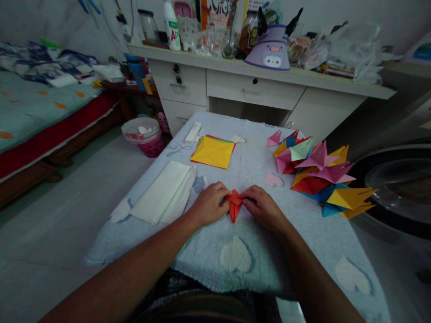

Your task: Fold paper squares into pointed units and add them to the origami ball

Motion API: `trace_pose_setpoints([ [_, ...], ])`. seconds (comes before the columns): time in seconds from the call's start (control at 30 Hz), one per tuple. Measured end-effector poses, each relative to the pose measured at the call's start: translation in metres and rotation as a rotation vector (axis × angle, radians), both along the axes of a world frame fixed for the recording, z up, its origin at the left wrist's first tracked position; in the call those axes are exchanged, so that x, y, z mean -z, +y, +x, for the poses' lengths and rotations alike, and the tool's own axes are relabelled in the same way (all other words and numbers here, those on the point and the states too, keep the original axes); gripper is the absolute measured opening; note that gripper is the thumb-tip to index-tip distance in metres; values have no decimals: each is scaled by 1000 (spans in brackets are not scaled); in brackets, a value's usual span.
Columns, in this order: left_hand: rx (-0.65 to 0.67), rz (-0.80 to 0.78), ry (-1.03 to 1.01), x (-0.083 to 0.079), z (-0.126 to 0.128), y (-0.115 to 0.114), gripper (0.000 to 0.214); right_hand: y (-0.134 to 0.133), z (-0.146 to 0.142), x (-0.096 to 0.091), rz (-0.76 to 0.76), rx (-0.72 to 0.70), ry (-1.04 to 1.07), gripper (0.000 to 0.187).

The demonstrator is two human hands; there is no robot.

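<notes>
Between my two hands is a small folded piece of red origami paper (235,207), its narrow point toward me. My left hand (212,204) pinches its left corner, and my right hand (262,206) pinches the right corner. Beyond them lies a stack of square origami paper (213,151), yellow on top with red and green edges showing. A pile of folded paper pieces (318,172) in pink, yellow, red, blue and pale green sits to the right. Left of my hands rests a folded white cloth or paper (164,190).
A light blue cloth with hearts (266,251) covers the table. A small white box (193,133) lies near its far left edge. Behind stands a white desk (256,87) crowded with bottles and jars. A pink bin (144,137) is on the floor at left, near a bed (43,107).
</notes>
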State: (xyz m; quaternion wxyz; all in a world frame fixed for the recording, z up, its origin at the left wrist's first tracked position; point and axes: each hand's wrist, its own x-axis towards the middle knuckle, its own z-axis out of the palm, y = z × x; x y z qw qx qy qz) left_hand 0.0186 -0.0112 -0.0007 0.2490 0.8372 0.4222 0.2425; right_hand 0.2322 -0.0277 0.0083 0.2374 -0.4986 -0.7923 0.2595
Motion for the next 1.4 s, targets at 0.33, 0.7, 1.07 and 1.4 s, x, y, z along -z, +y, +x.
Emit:
trace_pose_setpoints([
  [0.33,-104,8,28,2,9,4,11,1,-15,4,67,184,-78,17],
  [0.7,-100,129,50,7,11,3,15,-4,-26,17,182,361,-173,7],
  [1.07,-72,133,86,5,13,5,11,-5,-36,11,171,432,-339,16],
  [1.4,-74,113,63,8,10,7,15,-5,-29,10,95,471,-339,16],
])
